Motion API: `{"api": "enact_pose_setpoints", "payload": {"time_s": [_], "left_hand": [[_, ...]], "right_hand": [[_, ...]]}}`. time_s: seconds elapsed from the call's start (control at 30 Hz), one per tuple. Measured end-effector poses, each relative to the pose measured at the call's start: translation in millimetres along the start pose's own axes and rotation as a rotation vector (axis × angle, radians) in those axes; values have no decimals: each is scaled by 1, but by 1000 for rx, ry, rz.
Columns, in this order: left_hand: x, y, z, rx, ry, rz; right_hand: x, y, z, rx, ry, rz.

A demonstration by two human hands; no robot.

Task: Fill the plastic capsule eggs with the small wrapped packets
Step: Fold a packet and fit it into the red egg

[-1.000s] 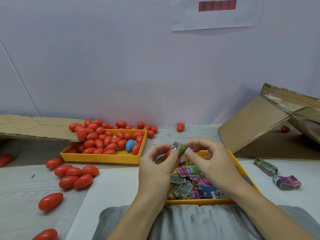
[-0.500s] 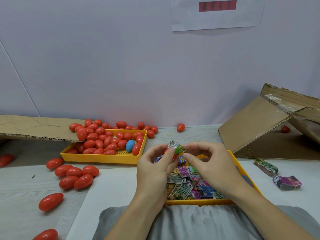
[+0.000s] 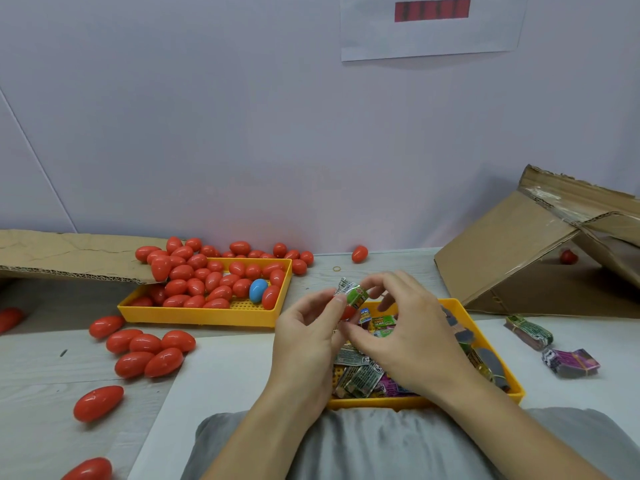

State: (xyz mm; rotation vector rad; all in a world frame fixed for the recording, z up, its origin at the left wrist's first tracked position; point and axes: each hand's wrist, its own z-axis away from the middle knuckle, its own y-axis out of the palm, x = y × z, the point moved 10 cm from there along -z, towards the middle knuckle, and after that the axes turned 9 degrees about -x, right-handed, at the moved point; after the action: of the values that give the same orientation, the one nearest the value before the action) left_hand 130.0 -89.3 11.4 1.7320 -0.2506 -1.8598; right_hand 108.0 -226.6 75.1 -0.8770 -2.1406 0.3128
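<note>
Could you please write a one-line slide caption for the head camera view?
Both hands, left and right, press a green wrapped packet into a red capsule egg above the yellow packet tray.

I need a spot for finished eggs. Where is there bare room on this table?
Free: the white sheet between the loose red eggs and the packet tray, and right of that tray past the packet bundles. Crowded: the egg tray and the wall behind it.

looks like small packing/assembly workstation, not home. plain bench (image 3: 41, 368) against bare partition wall (image 3: 207, 133), yellow sorting trays (image 3: 207, 315), loose red capsule eggs (image 3: 145, 342) in bulk, torn cardboard boxes (image 3: 512, 258), banded packet bundles (image 3: 571, 363), printed sheet (image 3: 429, 39) taped on wall.
</note>
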Motion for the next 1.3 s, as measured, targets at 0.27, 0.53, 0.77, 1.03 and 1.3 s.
{"api": "enact_pose_setpoints", "payload": {"time_s": [0.27,0.53,0.77,1.03,1.3], "left_hand": [[0,4,2,48,43,-38],[-2,5,1,56,91,-115],[-1,13,5,139,64,-42],[1,13,4,141,68,-46],[0,19,6,201,92,-103]], "right_hand": [[14,-7,-1,-96,-72,204],[17,-9,0,-97,-81,185],[21,-2,1,-15,-115,149],[21,3,1,60,-117,99],[18,-5,0,-6,-99,79]]}}
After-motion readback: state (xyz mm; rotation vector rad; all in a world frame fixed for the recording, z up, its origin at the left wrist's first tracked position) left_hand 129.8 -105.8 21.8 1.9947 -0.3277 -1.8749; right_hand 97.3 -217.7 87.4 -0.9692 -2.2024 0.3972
